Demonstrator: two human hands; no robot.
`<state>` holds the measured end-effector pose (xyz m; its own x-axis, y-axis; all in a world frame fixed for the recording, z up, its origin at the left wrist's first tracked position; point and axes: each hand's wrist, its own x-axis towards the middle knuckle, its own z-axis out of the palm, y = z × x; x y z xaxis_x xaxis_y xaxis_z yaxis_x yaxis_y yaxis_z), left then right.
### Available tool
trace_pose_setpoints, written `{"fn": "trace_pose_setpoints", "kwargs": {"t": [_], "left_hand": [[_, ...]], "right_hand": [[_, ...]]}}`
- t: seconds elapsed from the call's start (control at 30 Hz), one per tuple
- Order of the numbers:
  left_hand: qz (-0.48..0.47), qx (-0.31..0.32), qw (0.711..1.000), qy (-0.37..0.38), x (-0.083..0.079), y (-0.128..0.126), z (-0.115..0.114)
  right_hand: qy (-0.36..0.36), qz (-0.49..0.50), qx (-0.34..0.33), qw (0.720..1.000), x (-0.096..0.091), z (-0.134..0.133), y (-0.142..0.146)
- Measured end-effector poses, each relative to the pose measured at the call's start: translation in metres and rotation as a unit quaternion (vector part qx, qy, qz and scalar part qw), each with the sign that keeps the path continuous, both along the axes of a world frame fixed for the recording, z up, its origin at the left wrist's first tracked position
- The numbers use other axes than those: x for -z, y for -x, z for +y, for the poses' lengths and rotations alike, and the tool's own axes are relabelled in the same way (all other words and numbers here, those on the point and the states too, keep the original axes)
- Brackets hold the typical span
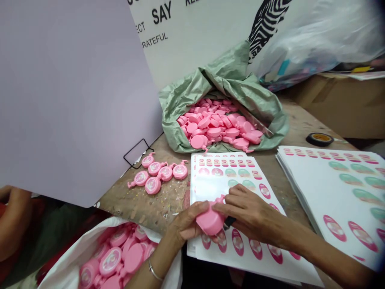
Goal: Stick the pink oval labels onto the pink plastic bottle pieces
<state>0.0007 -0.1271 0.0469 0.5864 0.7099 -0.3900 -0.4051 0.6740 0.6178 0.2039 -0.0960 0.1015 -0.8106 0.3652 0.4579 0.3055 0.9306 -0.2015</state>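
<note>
My left hand [186, 224] is closed around a round pink plastic piece [210, 220] held over a sticker sheet [216, 184]. My right hand [249, 212] rests on the sheet with its fingers pinched against the top of the same pink piece. The sheet carries rows of pink and green oval stickers, some peeled off. Several pink pieces with stickers on them [159, 174] lie on the table to the left of the sheet.
A green bag [228, 76] full of plain pink pieces lies open behind the sheet. A white bag [114, 253] of stickered pieces sits at the lower left. A stack of sticker sheets [337, 192] lies right, a tape roll [319, 139] beyond. A lilac board [72, 92] stands left.
</note>
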Motion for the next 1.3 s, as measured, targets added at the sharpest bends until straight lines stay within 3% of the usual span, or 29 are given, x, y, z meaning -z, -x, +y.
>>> {"fn": "trace_pose_setpoints", "kwargs": {"t": [0.1,0.17,0.23,0.3,0.37,0.5,0.67,0.87,1.03,1.3], "left_hand": [[-0.028,-0.021,0.999,-0.009,-0.004,-0.005,-0.006],[-0.010,-0.069,0.997,-0.017,-0.013,-0.007,-0.003],[0.023,-0.115,0.993,-0.023,-0.021,-0.008,0.006],[0.053,-0.151,0.986,-0.037,-0.024,-0.011,0.018],[0.080,-0.185,0.977,-0.063,-0.021,-0.015,0.033],[0.136,-0.232,0.957,-0.112,-0.005,-0.025,0.061],[0.219,-0.253,0.931,-0.147,0.012,-0.030,0.082],[0.273,-0.252,0.904,-0.210,0.020,-0.029,0.083],[0.278,-0.264,0.906,-0.182,0.019,-0.028,0.082],[0.332,-0.243,0.888,-0.207,0.025,-0.026,0.086]], "right_hand": [[0.064,0.026,0.034,0.997,0.005,-0.002,-0.008],[0.152,0.068,0.134,0.977,0.010,0.009,-0.013],[0.223,0.109,0.277,0.928,0.021,0.029,-0.016],[0.231,0.107,0.380,0.889,0.037,0.053,-0.014],[0.183,0.072,0.422,0.885,0.055,0.074,-0.009],[0.124,0.049,0.433,0.891,0.078,0.093,0.002],[0.076,0.024,0.420,0.904,0.086,0.092,0.002],[0.063,0.020,0.419,0.906,0.092,0.092,-0.002],[0.082,0.029,0.412,0.907,0.092,0.094,-0.002],[0.075,0.043,0.430,0.899,0.094,0.095,-0.002]]}}
